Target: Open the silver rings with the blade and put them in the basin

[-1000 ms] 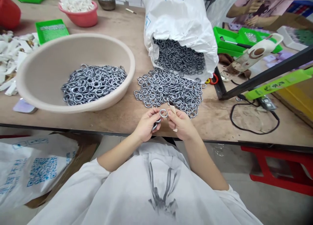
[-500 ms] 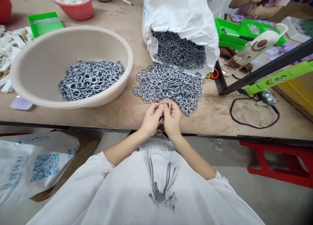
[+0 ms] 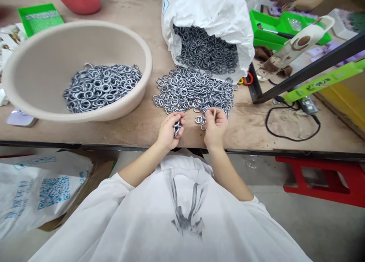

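Curled fingers of my left hand [image 3: 170, 131] hold several dark grey metal rings [image 3: 177, 128] just above the table's front part. My right hand [image 3: 216, 129] is closed on a thin light-coloured stick [image 3: 215, 112], pinched between thumb and fingers, at the near edge of the ring pile. That loose pile of rings [image 3: 196, 89] lies on the table before both hands. Behind it, a white sack [image 3: 208, 7] lies on its side, its mouth open on more rings [image 3: 205, 51]. To the left, a large beige basin [image 3: 37, 98] holds a heap of similar rings [image 3: 102, 87].
A green tray [image 3: 40, 19] and a red bowl [image 3: 82, 2] stand behind the basin. On the right are a black metal bar [image 3: 310, 70], a black cable [image 3: 268, 129], green trays [image 3: 265, 26] and a clear bottle [image 3: 293, 49]. A red stool [image 3: 322, 174] stands below. Another person's hands [image 3: 299, 0] show at the back.
My hands were together in front of the pile and have moved apart. The right went right, still with the stick; the left, a little left, with the rings now plainly visible. The view has shifted slightly.
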